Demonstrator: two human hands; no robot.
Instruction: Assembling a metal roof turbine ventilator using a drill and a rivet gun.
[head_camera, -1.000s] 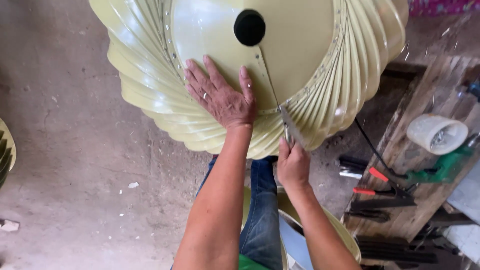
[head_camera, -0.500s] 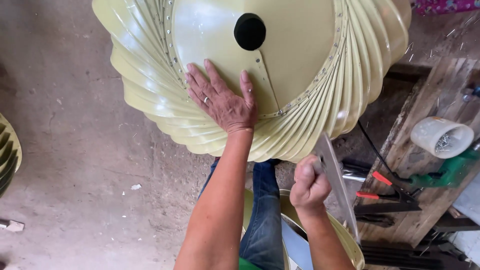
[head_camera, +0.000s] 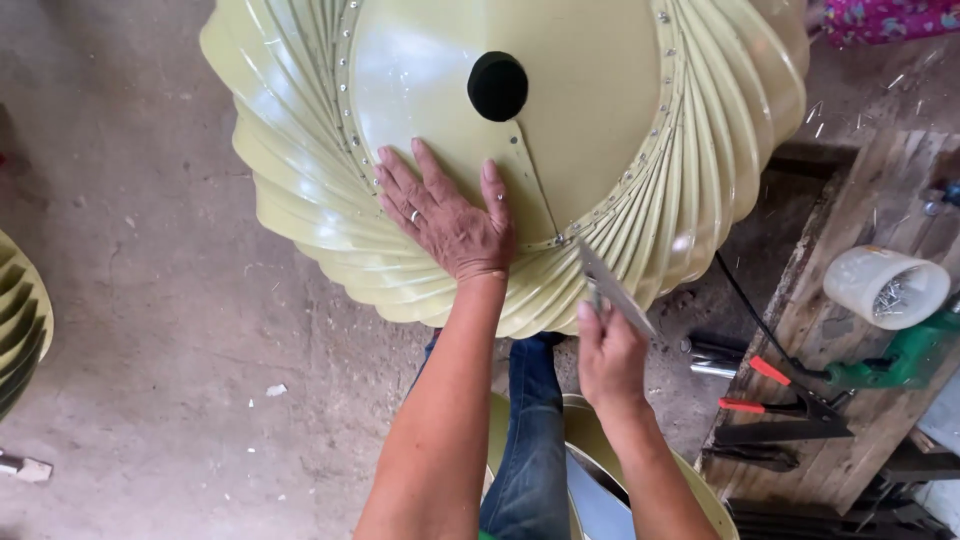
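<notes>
Head view: left hand (head_camera: 447, 222) lies flat, fingers spread, holding nothing, pressing the centre disc of a pale yellow-green ventilator (head_camera: 500, 150) over the knees; right hand (head_camera: 608, 355) is closed on a grey metal strip (head_camera: 612, 288), its tip at the near riveted rim, right of the left hand. Judged: keep the palm firm; feed the strip square to the fins. Far right: plank (head_camera: 880, 400), white cup (head_camera: 885, 287), red-handled pliers (head_camera: 780, 395).
</notes>
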